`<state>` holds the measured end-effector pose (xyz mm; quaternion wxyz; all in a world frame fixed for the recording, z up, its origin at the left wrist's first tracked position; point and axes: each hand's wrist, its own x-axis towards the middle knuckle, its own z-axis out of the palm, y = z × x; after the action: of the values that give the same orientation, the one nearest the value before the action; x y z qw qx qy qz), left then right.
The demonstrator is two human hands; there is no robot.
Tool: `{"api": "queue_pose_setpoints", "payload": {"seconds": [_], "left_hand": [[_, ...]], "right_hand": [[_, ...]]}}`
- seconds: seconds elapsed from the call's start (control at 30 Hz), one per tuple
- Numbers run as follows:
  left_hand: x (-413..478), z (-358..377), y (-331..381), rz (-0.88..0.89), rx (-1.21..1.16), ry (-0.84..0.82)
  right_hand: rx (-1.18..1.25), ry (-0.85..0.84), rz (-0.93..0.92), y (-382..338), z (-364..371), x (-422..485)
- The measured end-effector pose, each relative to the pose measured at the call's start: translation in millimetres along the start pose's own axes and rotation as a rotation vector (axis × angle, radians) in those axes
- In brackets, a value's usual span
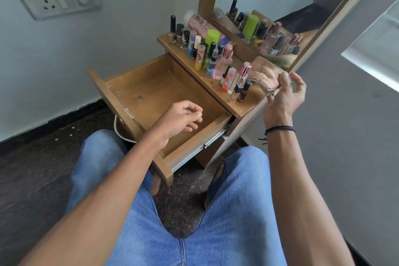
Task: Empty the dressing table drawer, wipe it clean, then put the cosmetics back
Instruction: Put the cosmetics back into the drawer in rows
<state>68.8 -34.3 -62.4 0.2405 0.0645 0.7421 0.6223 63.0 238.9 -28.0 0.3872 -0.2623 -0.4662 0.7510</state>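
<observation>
The wooden drawer (149, 93) of the dressing table stands pulled out with nothing inside it. Several cosmetics stand in a row on the table top (239, 108): nail polish bottles (179, 34), a green-capped can (212, 38), a pink perfume bottle (224, 61). My left hand (180, 119) hovers over the drawer's right part, fingers loosely curled, holding nothing. My right hand (285, 95) pinches a beige cloth (263, 74) at the table's right end, beside the last bottles.
A mirror (291, 17) in a wooden frame rises behind the table top. A white wall with a socket panel (58, 3) is to the left. My knees in blue jeans (237, 190) flank the drawer front; dark floor lies below.
</observation>
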Motion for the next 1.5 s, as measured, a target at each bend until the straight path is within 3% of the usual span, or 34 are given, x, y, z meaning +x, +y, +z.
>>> {"api": "queue_pose_setpoints", "payload": {"seconds": [0.13,0.3,0.37,0.47,0.67,1.0,1.17,1.37,1.5], "left_hand": [[3,-4,0,0.0,0.003,-0.002],[8,-6,-1,0.006,-0.011,-0.004],[8,-4,-2,0.008,-0.01,-0.01],[8,-3,-3,0.005,-0.005,-0.017],[9,-8,-3,0.005,-0.004,-0.002],[7,-3,-3,-0.004,0.03,-0.018],[9,-5,-3,-0.004,0.045,-0.016],[9,-3,-3,0.0,0.065,-0.03],[8,-5,-3,-0.001,0.067,-0.021]], "right_hand": [[-0.134,-0.115,-0.174,-16,-5,3],[-0.492,-0.338,-0.611,-27,1,8],[-0.67,-0.446,-0.67,-19,3,14],[-0.872,-0.603,-0.664,-4,-9,18],[-1.019,-0.752,-0.665,2,-38,22],[-1.247,-0.722,-0.885,3,-43,35],[-1.267,-0.828,-0.786,-12,-41,28],[-1.121,-0.765,-0.763,-24,-17,30],[-1.334,-0.957,-0.668,-22,-4,41]]}}
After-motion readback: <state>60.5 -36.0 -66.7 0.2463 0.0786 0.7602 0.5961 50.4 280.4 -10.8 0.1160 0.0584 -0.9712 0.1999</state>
